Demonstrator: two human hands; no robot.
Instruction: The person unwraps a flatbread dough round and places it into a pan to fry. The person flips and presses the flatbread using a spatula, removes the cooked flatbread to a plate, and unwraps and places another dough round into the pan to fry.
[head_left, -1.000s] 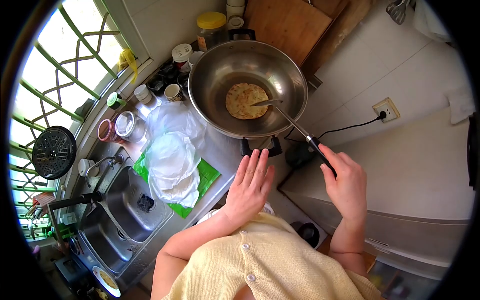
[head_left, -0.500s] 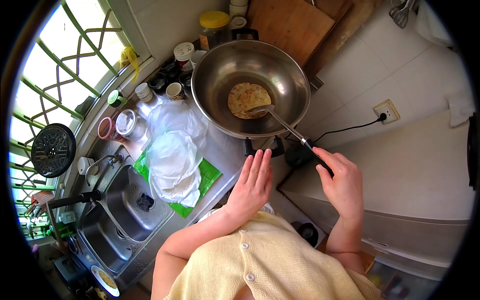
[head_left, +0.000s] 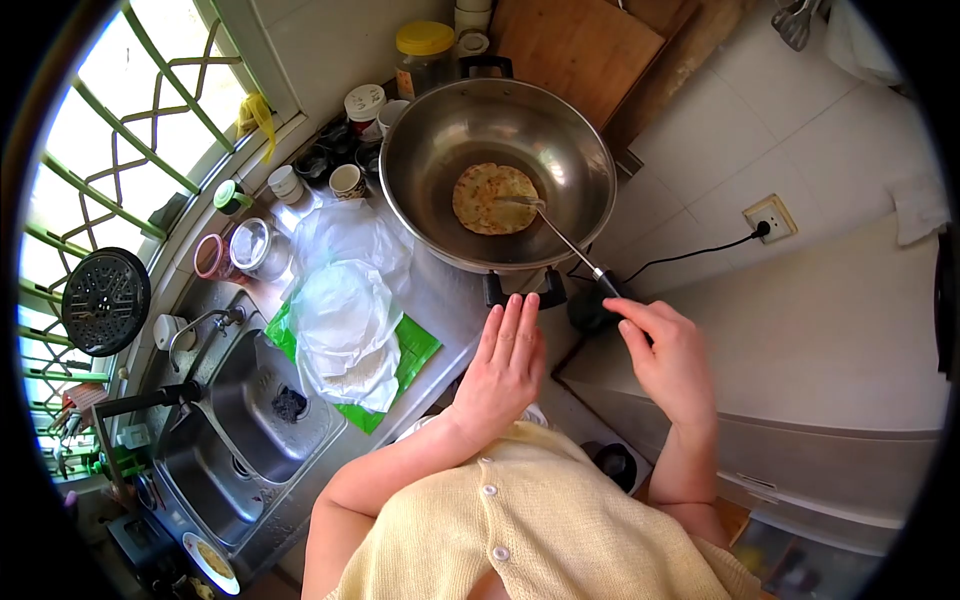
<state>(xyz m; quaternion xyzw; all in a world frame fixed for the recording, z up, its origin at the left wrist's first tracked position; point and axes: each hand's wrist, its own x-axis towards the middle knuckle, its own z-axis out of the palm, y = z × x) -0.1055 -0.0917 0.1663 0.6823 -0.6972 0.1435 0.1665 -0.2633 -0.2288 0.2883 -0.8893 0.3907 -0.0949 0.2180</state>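
Observation:
A round browned flatbread (head_left: 485, 200) lies on the bottom of a large steel wok (head_left: 430, 150). The metal spatula (head_left: 567, 240) has its blade on the flatbread's right part. My right hand (head_left: 668, 358) is closed round the black end of the spatula's handle, below and right of the wok. My left hand (head_left: 501, 372) is open, held flat with its fingers stretched out, its fingertips at the wok's near black handle (head_left: 495, 291). Nothing is in it. Left of the wok, crumpled white plastic bags (head_left: 345, 310) lie on a green packet (head_left: 415, 347).
A double steel sink (head_left: 270, 400) is at the lower left, with jars and cups (head_left: 262, 250) behind it. Wooden boards (head_left: 570, 50) lean behind the wok. A black cord runs to a wall socket (head_left: 771, 220). A plate (head_left: 211, 562) sits at the bottom left.
My right hand has moved a little left with the spatula, whose blade has shifted and tilted on the flatbread. My left hand stays almost in place.

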